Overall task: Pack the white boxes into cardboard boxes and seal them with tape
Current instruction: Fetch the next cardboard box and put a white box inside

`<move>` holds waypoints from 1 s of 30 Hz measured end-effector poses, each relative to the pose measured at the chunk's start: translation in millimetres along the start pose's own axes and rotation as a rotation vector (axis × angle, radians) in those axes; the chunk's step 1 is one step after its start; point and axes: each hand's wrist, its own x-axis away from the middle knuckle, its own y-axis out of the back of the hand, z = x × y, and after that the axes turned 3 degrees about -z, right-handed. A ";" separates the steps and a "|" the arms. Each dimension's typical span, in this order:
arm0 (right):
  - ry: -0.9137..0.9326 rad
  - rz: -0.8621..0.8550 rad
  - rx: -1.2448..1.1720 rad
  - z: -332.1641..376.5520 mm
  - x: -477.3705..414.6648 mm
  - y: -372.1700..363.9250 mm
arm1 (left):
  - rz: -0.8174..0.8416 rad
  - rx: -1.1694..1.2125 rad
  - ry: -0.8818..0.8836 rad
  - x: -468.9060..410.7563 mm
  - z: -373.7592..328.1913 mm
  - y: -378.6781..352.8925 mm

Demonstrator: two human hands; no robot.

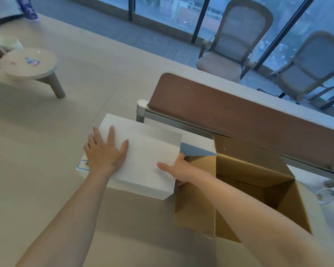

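Note:
A white box (145,160) lies on top of another white box (199,145), just left of an open cardboard box (258,189). My left hand (104,153) rests flat on the top box's left part, fingers spread. My right hand (175,168) grips that box's right edge, thumb on top and fingers hidden under it. A blue-framed label (83,164) shows on the lower box beside my left wrist. The cardboard box stands with its flaps up and its inside looks empty.
A brown divider panel (239,116) on a metal rail runs behind the boxes. A round white stand (29,62) sits at the far left of the beige table. A glass (325,195) stands right of the cardboard box. Two chairs (239,45) stand by the windows.

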 end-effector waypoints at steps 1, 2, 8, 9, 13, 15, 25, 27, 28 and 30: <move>-0.031 -0.013 -0.049 3.4 -5.3 -0.1 | -0.009 -0.001 0.012 2.8 1.0 1.0; -0.043 -0.025 -0.097 7.1 -9.4 0.0 | -0.020 -0.002 0.029 5.7 3.0 1.7; 0.091 -0.025 -0.283 12.6 -22.1 -14.5 | -0.052 0.040 0.166 19.7 22.4 10.0; 0.112 -0.030 -0.315 10.5 -23.5 -19.0 | -0.046 0.061 0.180 17.3 27.3 13.3; 0.155 -0.083 -0.391 6.0 -26.0 -32.0 | 0.027 0.429 0.379 -12.6 46.8 34.7; 0.131 -0.091 -0.435 7.5 -28.5 -30.6 | 0.119 0.582 0.443 -29.1 54.3 46.8; 0.057 -0.184 -0.480 20.0 -47.7 -30.8 | 0.332 1.128 0.265 -46.0 81.5 34.3; 0.129 -0.211 -0.358 20.4 -48.2 -29.8 | 0.265 1.058 0.215 -58.9 75.1 35.9; 0.164 -0.234 -0.279 20.4 -48.4 -29.0 | 0.225 0.955 0.190 -67.7 72.8 35.4; 0.197 -0.283 -0.164 19.3 -49.4 -28.0 | 0.148 0.607 0.080 -82.2 68.6 31.8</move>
